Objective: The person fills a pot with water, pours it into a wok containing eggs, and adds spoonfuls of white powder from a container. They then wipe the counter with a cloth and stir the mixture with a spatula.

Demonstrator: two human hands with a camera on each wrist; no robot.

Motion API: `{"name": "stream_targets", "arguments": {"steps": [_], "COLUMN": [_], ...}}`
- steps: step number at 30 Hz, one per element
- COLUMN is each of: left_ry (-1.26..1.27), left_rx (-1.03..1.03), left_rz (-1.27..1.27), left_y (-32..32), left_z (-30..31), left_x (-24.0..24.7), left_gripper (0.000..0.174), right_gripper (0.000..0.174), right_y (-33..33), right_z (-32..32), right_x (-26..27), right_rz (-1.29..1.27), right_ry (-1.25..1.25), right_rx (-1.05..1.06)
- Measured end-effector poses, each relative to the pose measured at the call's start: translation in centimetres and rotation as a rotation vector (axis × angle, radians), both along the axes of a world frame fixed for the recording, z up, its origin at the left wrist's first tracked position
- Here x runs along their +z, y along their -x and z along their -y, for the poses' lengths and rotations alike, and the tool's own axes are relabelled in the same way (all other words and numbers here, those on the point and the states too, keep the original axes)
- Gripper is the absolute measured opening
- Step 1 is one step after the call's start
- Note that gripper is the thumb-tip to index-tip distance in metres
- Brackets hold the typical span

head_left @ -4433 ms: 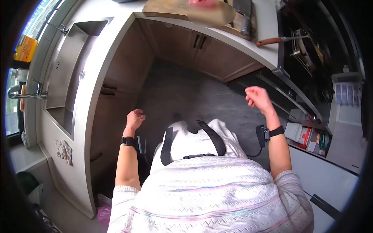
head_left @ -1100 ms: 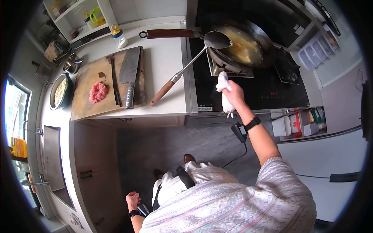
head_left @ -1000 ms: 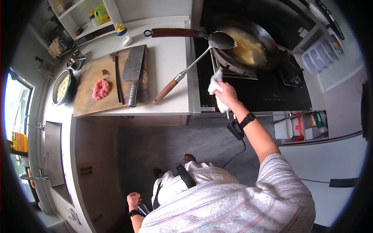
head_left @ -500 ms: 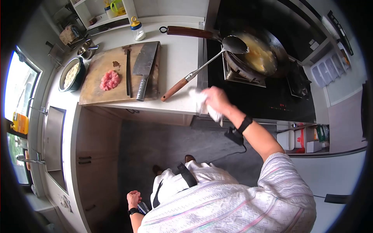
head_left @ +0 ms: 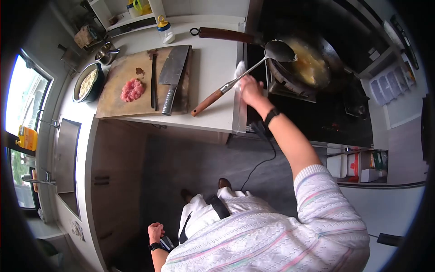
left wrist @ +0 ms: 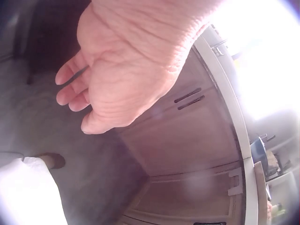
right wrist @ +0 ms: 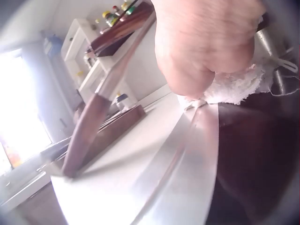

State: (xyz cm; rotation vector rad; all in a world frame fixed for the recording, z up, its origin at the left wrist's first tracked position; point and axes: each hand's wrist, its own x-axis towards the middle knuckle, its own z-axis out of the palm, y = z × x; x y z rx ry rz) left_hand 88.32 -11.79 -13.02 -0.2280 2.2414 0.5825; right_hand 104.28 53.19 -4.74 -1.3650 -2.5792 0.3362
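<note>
My right hand (head_left: 252, 92) presses a white cloth (head_left: 239, 69) on the metal strip between the white counter and the black stovetop. In the right wrist view the cloth (right wrist: 236, 86) is bunched under the curled fingers of the hand (right wrist: 206, 44), just beside the ladle's wooden handle (right wrist: 86, 133). The ladle (head_left: 280, 51) lies across the strip, its bowl over the edge of the wok (head_left: 333, 56), which holds yellowish food in liquid. My left hand (head_left: 156, 231) hangs low by my body; in the left wrist view the hand (left wrist: 126, 70) has loosely bent fingers and holds nothing.
A cutting board (head_left: 113, 102) left of the ladle carries pink minced meat (head_left: 132, 90), dark chopsticks (head_left: 154, 84) and a cleaver (head_left: 172, 68). Beyond it stand a bowl of pale food (head_left: 88, 83), a metal cup (head_left: 105, 55) and a yellow-capped jar (head_left: 165, 31). A sink (head_left: 68, 156) is at the left.
The right hand has moved with the cloth from the stovetop's front, left and then away from me along the metal strip, reaching under the ladle's shaft. The left hand stays low.
</note>
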Motion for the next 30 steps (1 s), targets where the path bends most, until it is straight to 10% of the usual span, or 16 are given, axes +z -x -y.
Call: {"name": "stream_targets", "arguments": {"steps": [10, 14, 24, 30], "left_ry": [-0.060, -0.104, -0.056, -0.050], "left_rx": [-0.088, -0.102, -0.094, -0.062], "left_rz": [0.029, -0.055, -0.025, 0.035], "left_y": [1.5, 2.7, 3.2, 4.4], "left_z": [-3.6, -6.0, -3.9, 1.8], "left_x": [-3.3, -1.9, -2.1, -4.3], "left_gripper": [0.019, 0.018, 0.022, 0.020], "right_gripper": [0.029, 0.030, 0.020, 0.031], "right_y": [-9.5, -10.0, -0.3, 8.9], "right_z": [17.6, 20.9, 16.4, 4.1], "right_x": [0.4, 1.8, 7.8, 9.5], "right_rz": [-0.218, -0.340, -1.114, -1.667], "right_ry": [-0.071, 0.517, 1.502, 1.169], "right_rx": [0.406, 0.310, 0.042, 0.070]}}
